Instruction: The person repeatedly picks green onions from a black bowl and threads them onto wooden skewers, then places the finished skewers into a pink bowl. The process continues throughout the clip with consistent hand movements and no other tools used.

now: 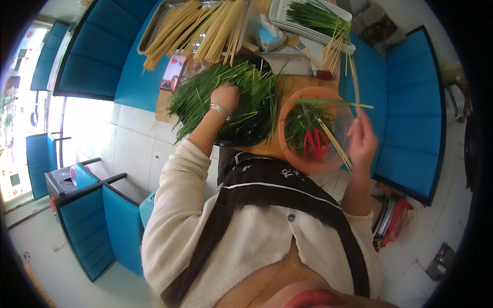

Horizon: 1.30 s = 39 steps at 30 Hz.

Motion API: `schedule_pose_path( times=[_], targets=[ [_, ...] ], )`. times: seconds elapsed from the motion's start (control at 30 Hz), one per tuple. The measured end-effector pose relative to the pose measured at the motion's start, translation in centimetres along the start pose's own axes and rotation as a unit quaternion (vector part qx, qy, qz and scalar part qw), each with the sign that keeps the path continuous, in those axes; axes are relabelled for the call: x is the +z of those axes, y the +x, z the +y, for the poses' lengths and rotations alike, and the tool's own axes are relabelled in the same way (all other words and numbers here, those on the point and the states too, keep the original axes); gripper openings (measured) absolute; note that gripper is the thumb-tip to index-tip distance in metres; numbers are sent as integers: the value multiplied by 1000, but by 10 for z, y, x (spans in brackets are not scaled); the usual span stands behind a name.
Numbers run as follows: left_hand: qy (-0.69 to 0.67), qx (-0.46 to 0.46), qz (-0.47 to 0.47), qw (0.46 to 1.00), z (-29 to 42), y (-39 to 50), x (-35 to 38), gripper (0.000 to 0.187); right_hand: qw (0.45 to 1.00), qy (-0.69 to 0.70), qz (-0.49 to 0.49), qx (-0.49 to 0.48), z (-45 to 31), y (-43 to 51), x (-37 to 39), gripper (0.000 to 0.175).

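Note:
My left hand (225, 98) rests on a heap of long green chives (200, 92), its fingers curled and partly hidden. A black plastic bag (246, 135) lies under the heap. My right hand (364, 138) is raised at the right rim of an orange plastic basin (284, 148), shut on a bamboo skewer (355, 82) that is blurred. One chive stalk (327, 102) crosses the skewer just above my fingers; whether it is pierced is unclear. Inside the basin are red-handled scissors (316, 144), chive pieces (294, 123) and several thin skewers (335, 145).
A metal tray (144, 44) of bamboo skewers (219, 32) stands at the back. Skewered chives (317, 15) lie on white trays (279, 17). A cleaver (289, 63), a tissue pack (269, 36) and a phone (173, 73) are nearby. Blue padded seats (410, 115) flank the table.

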State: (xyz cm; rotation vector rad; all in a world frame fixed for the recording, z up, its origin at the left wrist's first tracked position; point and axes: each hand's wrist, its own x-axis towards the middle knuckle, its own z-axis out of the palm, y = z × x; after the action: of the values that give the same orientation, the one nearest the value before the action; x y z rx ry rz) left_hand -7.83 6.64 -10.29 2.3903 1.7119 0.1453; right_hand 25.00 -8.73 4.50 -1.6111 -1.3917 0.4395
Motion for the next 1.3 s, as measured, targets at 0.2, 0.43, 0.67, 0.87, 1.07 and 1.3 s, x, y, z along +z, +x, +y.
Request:
schedule_pose_path(
  times=[0.2, 0.43, 0.67, 0.87, 1.07, 1.3],
  targets=[
    [-30, 69, 89, 993, -3, -13, -4, 6, 993, -3, -119, 24, -8, -21, 30, 26],
    [-16, 92, 119, 988, -13, -17, -3, 8, 987, 11, -155, 35, -13, -22, 37, 26],
    [16, 84, 50, 995, -7, -12, 3, 8, 983, 1, -183, 26, -17, -28, 48, 26],
    [-105, 39, 90, 990, 0, -20, -29, 7, 972, -18, -232, 23, -25, -29, 49, 26],
    [-721, 3, 81, 688, 61, -38, -72, 10, 972, -36, -234, -14, -39, -25, 54, 28],
    [-827, -47, 39, 559, 80, -42, -77, 14, 971, -44, -218, -88, -43, -22, 57, 31]
  ],
)
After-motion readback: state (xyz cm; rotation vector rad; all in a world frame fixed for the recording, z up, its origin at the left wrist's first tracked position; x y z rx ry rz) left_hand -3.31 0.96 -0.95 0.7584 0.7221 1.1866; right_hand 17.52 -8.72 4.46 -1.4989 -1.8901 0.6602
